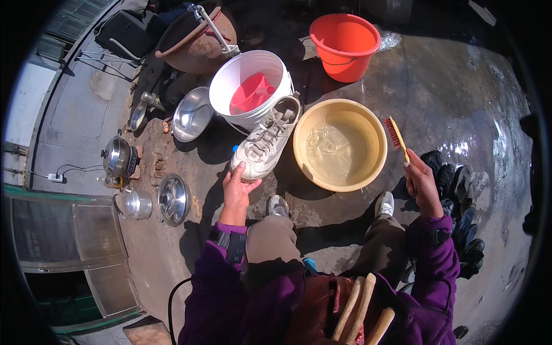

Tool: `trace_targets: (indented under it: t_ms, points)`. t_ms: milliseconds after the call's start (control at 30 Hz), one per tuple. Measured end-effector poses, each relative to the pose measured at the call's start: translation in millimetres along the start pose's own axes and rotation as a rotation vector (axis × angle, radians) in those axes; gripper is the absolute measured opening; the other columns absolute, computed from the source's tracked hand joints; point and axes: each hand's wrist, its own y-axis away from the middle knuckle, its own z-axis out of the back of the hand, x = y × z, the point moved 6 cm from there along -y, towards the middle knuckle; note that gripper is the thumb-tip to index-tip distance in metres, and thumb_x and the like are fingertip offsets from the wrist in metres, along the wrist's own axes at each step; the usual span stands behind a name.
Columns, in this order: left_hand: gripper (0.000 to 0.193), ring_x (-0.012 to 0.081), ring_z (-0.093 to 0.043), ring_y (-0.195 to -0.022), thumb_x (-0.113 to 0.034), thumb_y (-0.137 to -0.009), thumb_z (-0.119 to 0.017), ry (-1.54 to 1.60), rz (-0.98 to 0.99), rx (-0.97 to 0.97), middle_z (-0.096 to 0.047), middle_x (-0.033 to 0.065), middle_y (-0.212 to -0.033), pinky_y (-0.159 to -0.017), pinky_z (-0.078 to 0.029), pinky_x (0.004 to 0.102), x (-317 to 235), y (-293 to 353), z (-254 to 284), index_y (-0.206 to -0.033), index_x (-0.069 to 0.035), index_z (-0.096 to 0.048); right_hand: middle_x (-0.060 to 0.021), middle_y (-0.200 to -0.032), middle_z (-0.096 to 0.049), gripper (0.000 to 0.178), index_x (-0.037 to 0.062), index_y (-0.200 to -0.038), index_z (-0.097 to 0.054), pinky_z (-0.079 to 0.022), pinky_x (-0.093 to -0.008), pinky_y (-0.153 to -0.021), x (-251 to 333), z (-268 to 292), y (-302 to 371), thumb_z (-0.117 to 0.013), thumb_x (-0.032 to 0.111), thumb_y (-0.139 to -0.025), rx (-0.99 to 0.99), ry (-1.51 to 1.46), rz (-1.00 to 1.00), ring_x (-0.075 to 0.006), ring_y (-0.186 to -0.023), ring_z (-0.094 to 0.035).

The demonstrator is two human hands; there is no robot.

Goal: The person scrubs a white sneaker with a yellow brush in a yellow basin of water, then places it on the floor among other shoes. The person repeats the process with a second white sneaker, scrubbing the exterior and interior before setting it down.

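Observation:
My left hand [234,195] grips a white lace-up sneaker [265,145] by its toe, thumb on top. The shoe's heel end points away from me and overlaps the front of a white bucket [248,69]. In that bucket lies a pink-red plastic scoop [252,93]. My right hand [422,183] is closed round the handle of a yellow scrubbing brush [399,138] with reddish bristles, held up to the right of a yellow basin [340,181]. Shallow water [333,146] stands in the basin, between my two hands.
An orange-red bucket [345,49] stands beyond the basin. Behind the white bucket is a large brown tub [190,43] with a tap. Metal bowls [192,115] and pots [117,156] stand to the left. Several dark shoes [460,184] sit at the right on wet ground.

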Motion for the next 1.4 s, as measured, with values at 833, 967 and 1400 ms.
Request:
trace_targets:
  t_ms: [833,967,1400]
  points:
    - [0.057,0.0246,-0.063,-0.1,-0.036,-0.083,-0.073,-0.092,-0.174,0.076,-0.062,0.0102,-0.118,-0.069,-0.055,0.0389,-35,107,50,-0.129,-0.008,-0.053,-0.0049,-0.087,-0.059,0.026,0.0058,-0.11,-0.058,-0.051,-0.0308,-0.067,-29,-173,107,-0.062,0.014,-0.085,0.244,-0.361,0.201,-0.0154,-0.072,-0.059]
    - [0.056,0.0231,-0.063,-0.098,-0.035,-0.084,-0.072,-0.213,-0.191,0.201,-0.062,0.0099,-0.117,-0.068,-0.055,0.0363,-33,120,-15,-0.129,-0.007,-0.053,0.0017,-0.083,-0.059,0.025,0.0058,-0.11,-0.061,-0.047,-0.0249,-0.068,11,-164,103,-0.062,0.023,-0.091,0.312,-0.418,0.433,-0.0081,-0.076,-0.055]
    - [0.064,0.017,-0.066,-0.093,-0.035,-0.085,-0.07,-0.591,-0.15,0.867,-0.062,0.0117,-0.116,-0.062,-0.056,0.0242,2,198,-239,-0.135,-0.003,-0.047,-0.0043,-0.085,-0.064,0.021,0.0015,-0.103,-0.065,-0.055,-0.0296,-0.06,4,44,155,-0.065,0.019,-0.091,0.118,-0.525,0.428,-0.0136,-0.068,-0.063]
